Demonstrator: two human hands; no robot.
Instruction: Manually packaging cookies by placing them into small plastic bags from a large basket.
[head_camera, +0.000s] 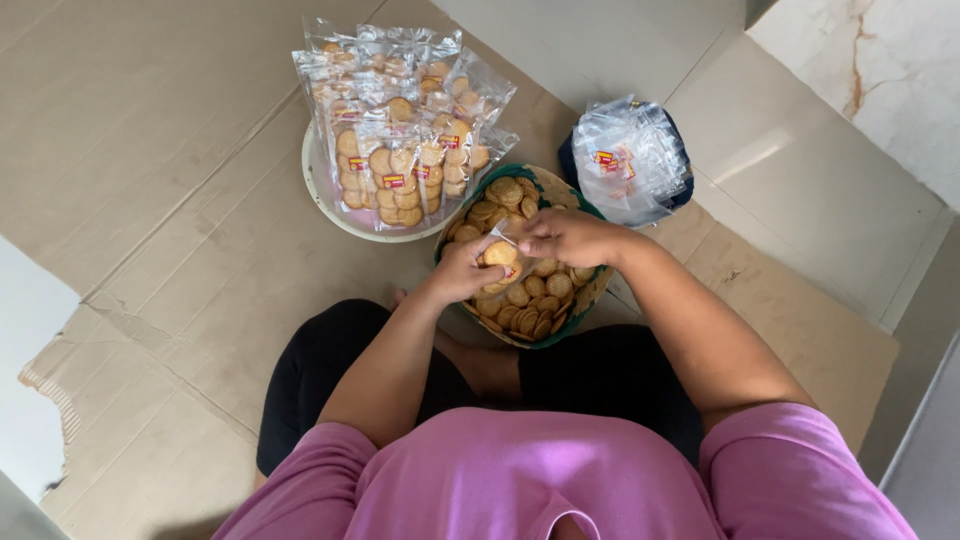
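A woven basket (590, 292) with a green rim sits before my knees, full of round golden biscuits (528, 300). My left hand (462, 270) holds a small clear plastic bag (503, 256) with a biscuit in it over the basket. My right hand (565, 236) pinches the bag's top edge from the right. Both hands meet above the basket's middle.
A round pale tray (318, 190) at the back holds several filled, sealed biscuit bags (400, 130). A dark bowl with empty clear bags (628, 160) stands to the back right. Flattened cardboard (180, 250) covers the tiled floor.
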